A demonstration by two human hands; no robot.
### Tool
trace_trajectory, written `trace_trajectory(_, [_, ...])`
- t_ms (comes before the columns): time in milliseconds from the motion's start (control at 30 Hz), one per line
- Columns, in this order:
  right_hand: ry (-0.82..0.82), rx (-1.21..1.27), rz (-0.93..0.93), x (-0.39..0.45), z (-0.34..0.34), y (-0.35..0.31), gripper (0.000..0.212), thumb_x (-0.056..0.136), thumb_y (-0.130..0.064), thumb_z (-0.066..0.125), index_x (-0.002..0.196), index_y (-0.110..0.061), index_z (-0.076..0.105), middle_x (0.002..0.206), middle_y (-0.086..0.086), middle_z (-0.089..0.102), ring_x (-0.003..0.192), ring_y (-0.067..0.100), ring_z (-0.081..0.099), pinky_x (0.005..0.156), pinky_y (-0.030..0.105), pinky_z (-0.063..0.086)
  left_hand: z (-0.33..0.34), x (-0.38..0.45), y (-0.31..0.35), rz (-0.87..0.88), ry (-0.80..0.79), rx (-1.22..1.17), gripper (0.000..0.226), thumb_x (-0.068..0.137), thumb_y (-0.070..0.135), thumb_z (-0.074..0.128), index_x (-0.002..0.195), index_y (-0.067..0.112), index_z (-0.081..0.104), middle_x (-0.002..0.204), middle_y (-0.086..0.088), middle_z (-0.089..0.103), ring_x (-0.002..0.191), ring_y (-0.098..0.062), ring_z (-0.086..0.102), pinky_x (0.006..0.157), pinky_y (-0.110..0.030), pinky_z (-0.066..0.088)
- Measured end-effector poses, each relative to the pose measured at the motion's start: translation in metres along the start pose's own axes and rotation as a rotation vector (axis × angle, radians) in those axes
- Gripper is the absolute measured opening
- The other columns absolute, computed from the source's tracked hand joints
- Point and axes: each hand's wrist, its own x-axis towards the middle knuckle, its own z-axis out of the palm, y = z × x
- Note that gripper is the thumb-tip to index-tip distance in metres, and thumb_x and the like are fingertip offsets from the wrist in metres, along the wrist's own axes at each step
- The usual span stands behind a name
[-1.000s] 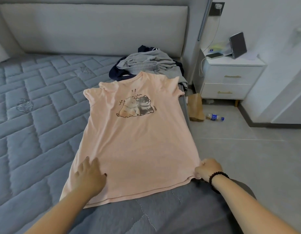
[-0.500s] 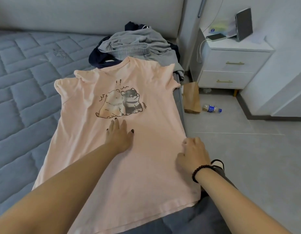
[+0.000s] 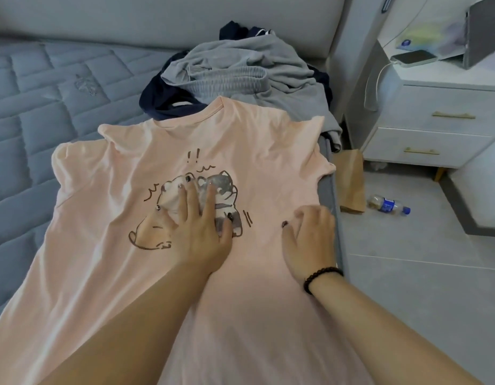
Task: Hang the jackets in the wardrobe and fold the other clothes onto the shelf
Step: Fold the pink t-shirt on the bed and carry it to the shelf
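Your tee [image 3: 107, 273] lies face up, flat on the bed [image 3: 32, 112], not yet folded. L hand [image 3: 197, 229] is released, fingers straight, pressing the print. R hand [image 3: 310, 240] rests on the tee's right side near the bed edge, fingers bent under; can't tell if it grips cloth. Grey and navy pile [image 3: 240, 73] sits behind the collar, unsorted. Wardrobe and shelf not in view. Verdict: early stage; nothing seen hung or shelved, fold pending.
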Motion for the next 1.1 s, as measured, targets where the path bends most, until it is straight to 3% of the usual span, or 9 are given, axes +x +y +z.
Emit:
trace_trajectory(100, [0.156,0.234,0.257,0.054,0.002,0.009,0.020,0.086,-0.012,0.059,0.105,-0.007,0.054,0.104,-0.001,0.039,0.099,0.017,0.042,0.087,0.020,0.032,0.007,0.003,-0.001,0.015,-0.048,0.092,0.069,0.086,0.052,0.016,0.153,0.035,0.013,0.161,-0.002,0.014,0.150,-0.022,0.004,0.113,-0.064,0.004])
trace_trajectory(233, [0.256,0.369,0.654,0.121,-0.003,0.024,0.013,0.088,-0.020,0.059,0.089,-0.008,0.062,0.067,-0.002,0.046,0.057,0.009,0.041,0.053,0.009,0.035,0.010,0.003,-0.004,0.012,-0.066,0.128,0.070,0.085,0.055,0.014,0.152,0.036,0.016,0.162,0.001,0.014,0.150,-0.020,0.005,0.115,-0.060,0.005])
trace_trajectory(400, [0.165,0.338,0.808,0.145,-0.002,0.032,0.019,0.083,-0.027,0.066,0.087,-0.009,0.068,0.082,0.004,0.061,0.076,0.020,0.055,0.065,0.024,0.037,0.009,0.004,-0.002,0.005,-0.076,0.139,0.070,0.084,0.055,0.017,0.152,0.037,0.017,0.161,0.001,0.017,0.150,-0.020,0.009,0.116,-0.057,0.005])
trace_trajectory(567, [0.455,0.463,0.925,0.128,-0.002,0.043,0.022,0.089,-0.026,0.060,0.105,-0.012,0.066,0.104,0.002,0.066,0.090,0.015,0.056,0.071,0.018,0.036,0.010,0.003,-0.005,0.008,-0.084,0.135,0.070,0.085,0.056,0.016,0.152,0.037,0.016,0.162,0.000,0.016,0.150,-0.020,0.006,0.116,-0.057,0.006])
trace_trajectory(767, [0.235,0.916,0.959,0.139,-0.010,0.028,0.010,0.076,-0.009,0.068,0.085,-0.009,0.062,0.075,0.007,0.063,0.053,0.018,0.054,0.051,0.024,0.047,0.010,0.005,-0.004,0.009,-0.077,0.119,0.069,0.085,0.055,0.016,0.151,0.037,0.018,0.161,0.000,0.017,0.150,-0.020,0.005,0.117,-0.056,0.004])
trace_trajectory(833, [0.246,0.724,0.843,0.145,-0.011,0.020,0.030,0.079,-0.002,0.059,0.108,-0.009,0.059,0.089,0.003,0.060,0.062,0.013,0.050,0.058,0.020,0.044,0.009,0.004,-0.004,0.006,-0.083,0.114,0.069,0.085,0.056,0.015,0.151,0.037,0.016,0.162,0.001,0.015,0.150,-0.019,0.003,0.117,-0.055,0.002])
trace_trajectory(900, [0.281,0.297,0.370,0.141,-0.007,0.004,0.048,0.083,0.002,0.050,0.128,-0.014,0.051,0.091,-0.003,0.052,0.067,0.002,0.035,0.065,0.002,0.035,0.008,0.004,-0.004,0.002,-0.087,0.111,0.070,0.085,0.056,0.014,0.152,0.037,0.015,0.162,0.001,0.013,0.150,-0.019,0.002,0.117,-0.055,0.001])
trace_trajectory(1000, [-0.249,-0.066,-0.277,0.121,0.016,-0.025,0.081,0.086,-0.001,0.047,0.149,-0.036,0.012,0.083,0.004,0.055,0.065,0.016,0.049,0.065,0.026,0.046,0.007,0.003,-0.003,0.004,-0.099,0.099,0.070,0.084,0.057,0.012,0.152,0.038,0.011,0.163,0.001,0.009,0.150,-0.019,-0.002,0.117,-0.054,-0.001])
trace_trajectory(1100, [-0.498,-0.185,-0.447,0.096,0.045,-0.035,0.087,0.083,0.004,0.047,0.150,-0.033,0.005,0.124,0.005,0.056,0.109,0.025,0.057,0.087,0.039,0.049,0.005,0.004,-0.003,-0.001,-0.109,0.084,0.071,0.084,0.057,0.010,0.152,0.039,0.009,0.163,0.002,0.006,0.150,-0.018,-0.005,0.118,-0.053,-0.003])
